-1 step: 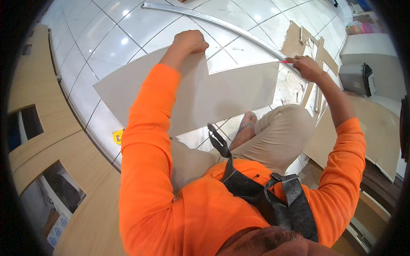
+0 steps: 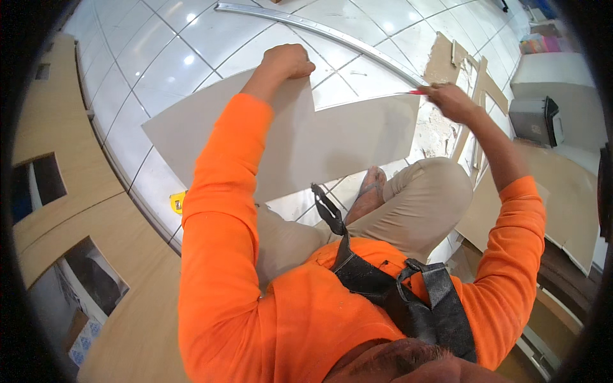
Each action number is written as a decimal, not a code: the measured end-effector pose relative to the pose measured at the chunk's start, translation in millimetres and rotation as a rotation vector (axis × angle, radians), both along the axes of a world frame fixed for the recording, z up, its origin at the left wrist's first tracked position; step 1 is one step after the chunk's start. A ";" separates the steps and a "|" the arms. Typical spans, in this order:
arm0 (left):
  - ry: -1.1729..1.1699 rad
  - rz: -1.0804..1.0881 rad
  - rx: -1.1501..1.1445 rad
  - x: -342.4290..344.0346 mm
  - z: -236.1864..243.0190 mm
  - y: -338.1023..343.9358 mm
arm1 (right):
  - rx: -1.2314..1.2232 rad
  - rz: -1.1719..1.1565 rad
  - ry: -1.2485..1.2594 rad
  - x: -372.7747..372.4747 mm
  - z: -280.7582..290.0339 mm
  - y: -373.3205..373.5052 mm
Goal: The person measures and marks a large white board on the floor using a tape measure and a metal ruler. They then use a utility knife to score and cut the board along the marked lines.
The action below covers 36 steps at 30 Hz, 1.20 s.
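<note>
A large grey plasterboard sheet [image 2: 357, 131] with a step-shaped notch in its far edge stands in front of my knees. My left hand [image 2: 288, 62] is closed over its far edge, beside the notch's inner corner. At the right end of the notch, my right hand [image 2: 450, 102] grips a red knife [image 2: 415, 92]. Its thin blade points left and lies at the board's far edge; whether it touches is too small to tell.
A long metal profile [image 2: 332, 35] lies across the white tiled floor [image 2: 153, 51]. Board offcuts [image 2: 488, 83] lie at right, near a grey bin [image 2: 533, 120]. A yellow tape measure [image 2: 177, 202] rests left of my left arm. Wooden panels with cut-outs [image 2: 128, 306] line the left side.
My right hand has shifted slightly left with the knife, and more of the blade shows over the board's edge. My left hand keeps its hold on the board.
</note>
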<state>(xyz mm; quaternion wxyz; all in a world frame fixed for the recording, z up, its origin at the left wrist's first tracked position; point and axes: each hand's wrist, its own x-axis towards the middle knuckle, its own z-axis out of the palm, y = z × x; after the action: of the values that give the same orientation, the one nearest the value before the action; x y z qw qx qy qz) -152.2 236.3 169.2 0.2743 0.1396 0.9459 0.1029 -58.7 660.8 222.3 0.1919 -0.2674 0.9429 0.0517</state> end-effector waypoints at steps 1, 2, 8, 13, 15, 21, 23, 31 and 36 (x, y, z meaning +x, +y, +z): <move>-0.027 -0.005 -0.022 1.2 2.0 -1.8 | -0.067 0.023 -0.050 -0.9 -4.2 -37.0; -0.022 0.001 -0.014 1.3 1.7 -3.1 | -0.126 0.041 -0.101 -1.7 -5.5 -71.0; 0.005 0.044 0.012 4.6 12.2 0.0 | -0.137 0.183 -0.235 -13.8 -27.0 -161.7; 0.029 0.053 0.004 5.8 12.6 2.1 | -0.140 0.166 -0.261 -10.7 -34.1 -165.6; 0.035 0.055 -0.004 3.6 9.3 2.8 | -0.141 0.185 -0.251 -9.4 -32.3 -169.5; 0.038 0.037 0.000 3.0 7.0 -0.3 | -0.022 0.198 -0.180 -18.9 -36.4 -136.2; 0.044 0.046 0.002 1.4 7.8 1.8 | 0.028 0.192 -0.168 -21.2 -33.7 -110.1; 0.003 0.047 0.023 -1.8 4.5 -1.5 | 0.220 0.051 -0.117 -33.6 -19.7 -25.4; 0.044 0.051 0.016 6.2 10.7 0.6 | 0.227 0.022 -0.123 -38.1 -24.4 2.2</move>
<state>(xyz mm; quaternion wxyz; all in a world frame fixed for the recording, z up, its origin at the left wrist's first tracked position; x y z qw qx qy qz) -146.0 236.9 179.9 0.2497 0.1199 0.9540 0.1144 -96.8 663.0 198.0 0.2775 -0.2572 0.9144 0.1437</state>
